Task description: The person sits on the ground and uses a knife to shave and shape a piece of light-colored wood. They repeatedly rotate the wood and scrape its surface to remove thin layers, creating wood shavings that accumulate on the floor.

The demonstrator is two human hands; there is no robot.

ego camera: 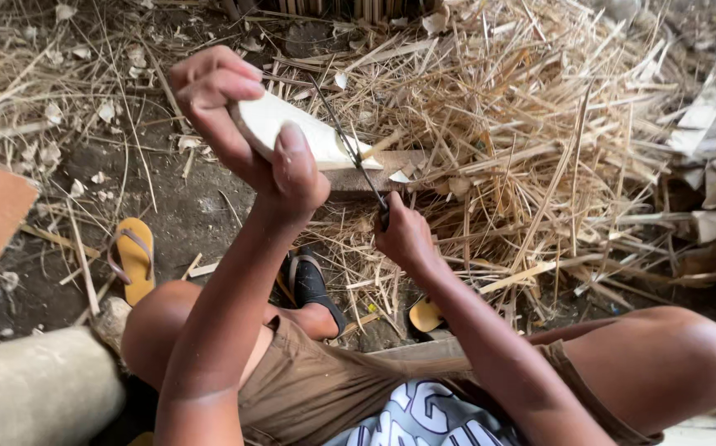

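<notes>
My left hand (pixel 246 124) grips a pale, flat wedge of wood (pixel 300 132), its pointed end resting on a brown wooden block (pixel 391 169). My right hand (pixel 403 235) is closed around the handle of a thin dark blade (pixel 349 140). The blade slants up and left, and its edge lies against the pale piece near the tip. Both forearms reach forward from my bent knees.
A thick heap of dry bamboo strips and shavings (pixel 539 140) covers the ground ahead and to the right. A yellow sandal (pixel 135 256) lies at the left, a black sandal (pixel 312 285) near my foot. A grey cylinder (pixel 35 388) sits at lower left.
</notes>
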